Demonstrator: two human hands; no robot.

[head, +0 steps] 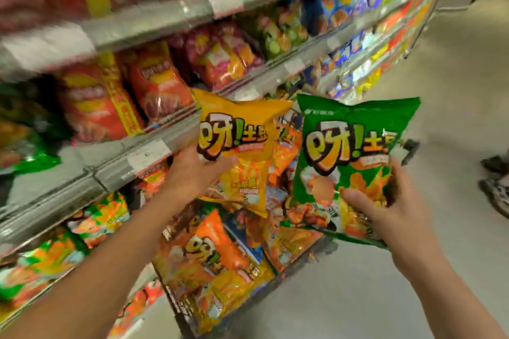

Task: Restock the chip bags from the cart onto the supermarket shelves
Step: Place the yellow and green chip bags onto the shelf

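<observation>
Left hand [197, 170], frame centre: fingers curled round the lower left edge of a yellow bag [239, 151], held upright. Right hand [396, 206], centre right: thumb pressed on the front of a green bag [349, 165], fingers behind, gripping its lower right corner. Both bags are above the cart [220, 270], lower centre, which is full of chip bags. Shelves [143, 157] run along the left, stocked, blurred.

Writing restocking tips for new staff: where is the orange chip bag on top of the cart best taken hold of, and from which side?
Probably by a lower corner of the orange chip bag, from above on the near side. It lies face up on the pile in the cart, so that edge looks free.
</observation>
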